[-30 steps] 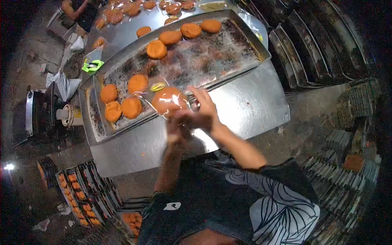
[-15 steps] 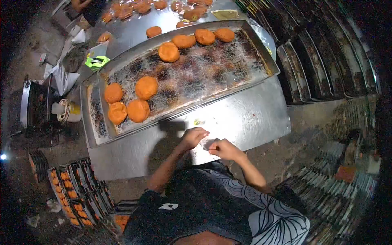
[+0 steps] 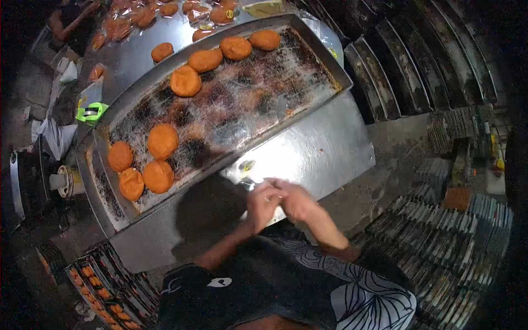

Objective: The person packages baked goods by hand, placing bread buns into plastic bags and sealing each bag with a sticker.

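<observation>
My left hand (image 3: 262,207) and my right hand (image 3: 298,201) meet above the front of the steel table, fingers closed and thumbs drawn in. A thin clear plastic bag (image 3: 249,182) shows by the fingertips; the fingers cover most of it, and motion blurs the right hand. Just beyond lies a small yellow label (image 3: 247,165), apparently on clear plastic. Behind my hands sits a large metal tray (image 3: 264,122) with several round orange-brown buns, one of them a bun (image 3: 158,176) in the near left group and another a bun (image 3: 185,81) in the far row.
Wrapped buns (image 3: 144,16) lie at the back of the table, with a loose bun (image 3: 162,52) behind the tray. A green tape dispenser (image 3: 92,113) stands at the tray's left. Dark trays (image 3: 404,66) are stacked at right; racks of buns (image 3: 99,286) stand lower left.
The view has shifted, so the tray and table sit further left and are more tilted. My hands have come closer together, the right one now against the left.
</observation>
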A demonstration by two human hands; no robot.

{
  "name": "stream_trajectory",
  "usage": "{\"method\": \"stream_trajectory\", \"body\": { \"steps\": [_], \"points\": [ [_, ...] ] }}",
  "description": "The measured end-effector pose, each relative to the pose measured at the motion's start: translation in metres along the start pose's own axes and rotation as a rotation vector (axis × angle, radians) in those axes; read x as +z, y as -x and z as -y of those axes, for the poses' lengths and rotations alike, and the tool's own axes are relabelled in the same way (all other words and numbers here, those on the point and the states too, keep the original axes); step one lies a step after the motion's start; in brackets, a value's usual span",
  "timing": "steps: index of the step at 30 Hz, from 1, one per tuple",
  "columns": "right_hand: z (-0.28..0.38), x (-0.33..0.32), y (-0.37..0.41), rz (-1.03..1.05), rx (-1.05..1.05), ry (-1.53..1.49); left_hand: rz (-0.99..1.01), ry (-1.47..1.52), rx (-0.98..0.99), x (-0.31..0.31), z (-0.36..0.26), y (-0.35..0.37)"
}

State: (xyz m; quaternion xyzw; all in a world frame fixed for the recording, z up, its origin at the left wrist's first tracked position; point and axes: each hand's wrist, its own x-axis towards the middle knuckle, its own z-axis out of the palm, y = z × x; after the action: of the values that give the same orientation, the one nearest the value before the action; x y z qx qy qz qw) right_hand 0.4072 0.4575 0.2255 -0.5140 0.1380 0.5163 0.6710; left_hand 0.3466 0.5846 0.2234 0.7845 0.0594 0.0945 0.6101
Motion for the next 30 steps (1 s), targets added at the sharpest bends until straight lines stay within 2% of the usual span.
{"method": "stream_trajectory", "body": {
  "steps": [1, 2, 3, 5, 6, 7, 8, 9, 10, 11, 12, 13, 14, 15, 17, 19, 21, 23, 25, 26, 27, 28, 29, 30],
  "points": [
    [0.018, -0.001, -0.008, 0.102, -0.074, -0.471, 0.06, -0.005, 0.018, 0.005, -0.012, -0.001],
    [0.038, 0.005, -0.017, 0.03, -0.307, -0.354, -0.064, -0.004, 0.115, 0.015, -0.009, -0.005],
    [0.061, 0.029, -0.019, -0.039, -0.537, -0.234, -0.328, 0.119, 0.344, 0.023, 0.004, -0.022],
    [0.083, 0.061, -0.027, 0.301, -0.543, -0.654, -0.629, 0.857, -0.211, 0.016, -0.001, -0.065],
    [0.077, 0.061, -0.035, 0.443, -0.422, -0.644, -0.649, 0.843, -0.197, 0.0, 0.007, -0.077],
    [0.054, 0.046, -0.067, 0.594, -0.147, -0.592, -0.499, 1.091, -0.26, -0.024, 0.02, -0.083],
    [0.062, 0.042, -0.083, 0.434, -0.352, -0.091, -0.338, 1.335, -0.319, -0.044, 0.029, -0.086],
    [0.079, 0.039, -0.099, 0.258, -0.551, 0.404, -0.364, 1.322, -0.31, -0.058, 0.03, -0.085],
    [0.141, 0.039, -0.087, 0.408, -0.633, 0.939, -0.579, 1.157, -0.29, -0.07, 0.026, -0.082],
    [0.194, 0.042, -0.109, 0.181, -0.698, 1.379, -0.786, 0.984, -0.265, -0.08, 0.022, -0.079],
    [0.228, 0.019, -0.16, -0.179, -1.346, 1.478, -0.805, 0.973, -0.257, -0.087, 0.016, -0.077],
    [0.274, 0.0, -0.208, -0.424, -1.258, 1.631, -0.971, 0.996, -0.211, -0.093, 0.009, -0.072],
    [0.297, -0.012, -0.228, -0.801, -1.078, 1.885, -1.128, 1.02, -0.16, -0.097, 0.004, -0.067],
    [0.312, -0.039, -0.265, -0.622, -0.974, 1.892, -1.13, 1.015, -0.154, -0.099, 0.002, -0.061],
    [0.304, -0.048, -0.297, -0.516, -1.091, 2.06, -1.125, 1.088, -0.196, -0.112, -0.003, -0.047],
    [0.256, -0.029, -0.241, -0.304, -0.974, 1.912, -1.137, 1.091, -0.155, -0.118, -0.003, -0.031],
    [0.193, -0.008, -0.175, -0.158, -1.006, 1.715, -1.096, 1.154, -0.02, -0.128, -0.001, -0.021],
    [0.138, 0.026, -0.107, 0.081, -0.985, 1.142, -1.145, 1.239, 0.095, -0.135, 0.007, -0.019],
    [0.08, 0.061, -0.056, -0.008, -1.469, 1.254, -1.227, 1.368, 0.056, -0.124, -0.008, -0.028],
    [0.067, 0.077, -0.041, 0.173, -1.421, 1.043, -1.207, 1.385, 0.034, -0.112, 0.001, -0.027],
    [0.056, 0.088, -0.03, 0.336, -1.36, 0.831, -1.043, 1.043, 0.204, -0.096, 0.017, -0.023],
    [0.048, 0.093, -0.024, 0.245, -1.425, 0.928, -0.86, 0.709, 0.366, -0.083, 0.02, -0.02],
    [0.044, 0.096, -0.02, 0.154, -1.493, 1.026, -0.833, 0.739, 0.363, -0.082, 0.021, -0.015],
    [0.027, 0.095, -0.013, 0.084, -1.383, 0.931, -0.7, 0.97, 0.19, -0.089, 0.015, -0.013]
  ]
}}
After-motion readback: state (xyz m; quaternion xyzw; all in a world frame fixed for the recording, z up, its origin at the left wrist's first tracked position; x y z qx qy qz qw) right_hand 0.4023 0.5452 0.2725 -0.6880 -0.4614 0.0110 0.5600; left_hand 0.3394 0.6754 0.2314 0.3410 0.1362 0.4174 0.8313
